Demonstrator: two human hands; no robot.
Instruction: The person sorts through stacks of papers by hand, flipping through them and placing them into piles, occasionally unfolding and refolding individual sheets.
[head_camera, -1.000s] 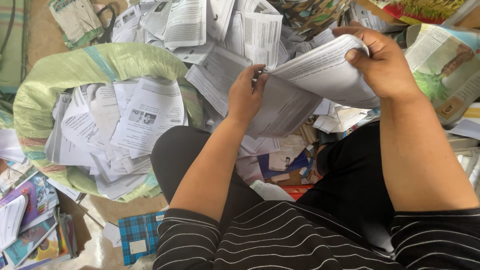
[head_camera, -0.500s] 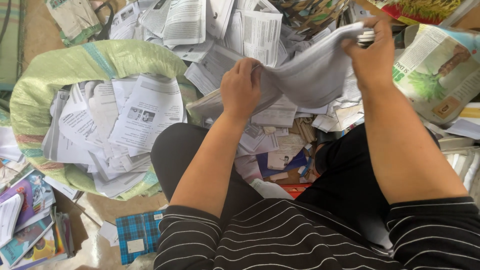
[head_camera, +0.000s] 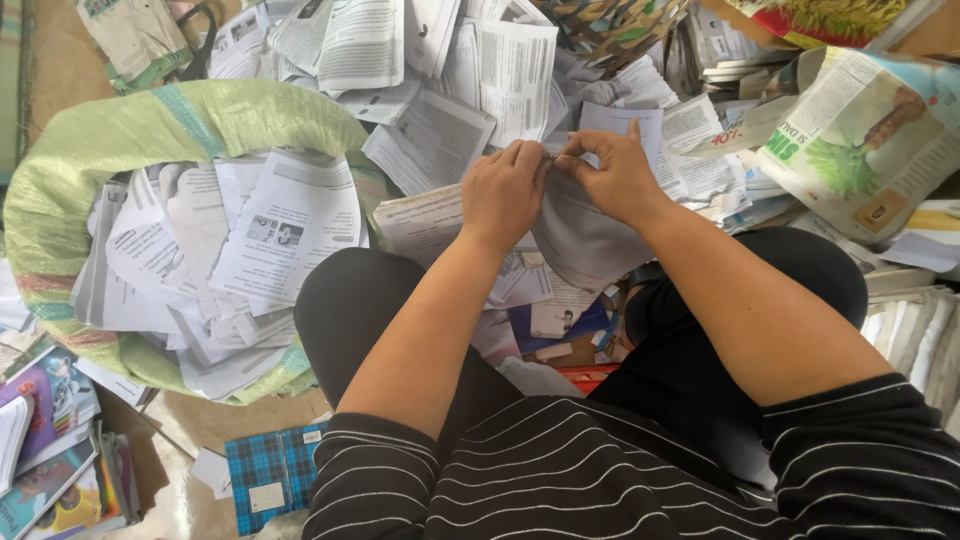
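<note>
My left hand (head_camera: 503, 192) and my right hand (head_camera: 612, 172) meet in front of me, both pinching the top edge of a bundle of printed grey pages (head_camera: 580, 240) that hangs down between my knees. The fingers of both hands are closed on the paper's edge, thumbs close together. A thicker block of pages (head_camera: 420, 222) lies just left of my left hand. Loose printed sheets (head_camera: 515, 65) are heaped beyond the hands.
A green woven sack (head_camera: 150, 125) full of torn sheets stands at the left. Colourful books (head_camera: 45, 440) and a blue checked notebook (head_camera: 270, 475) lie at the lower left. A large colour magazine (head_camera: 860, 135) and stacked booklets (head_camera: 915, 330) sit at the right.
My right hand came down and left from the upper right to meet the left hand. The wide-spread pages are now folded down and hanging between both hands.
</note>
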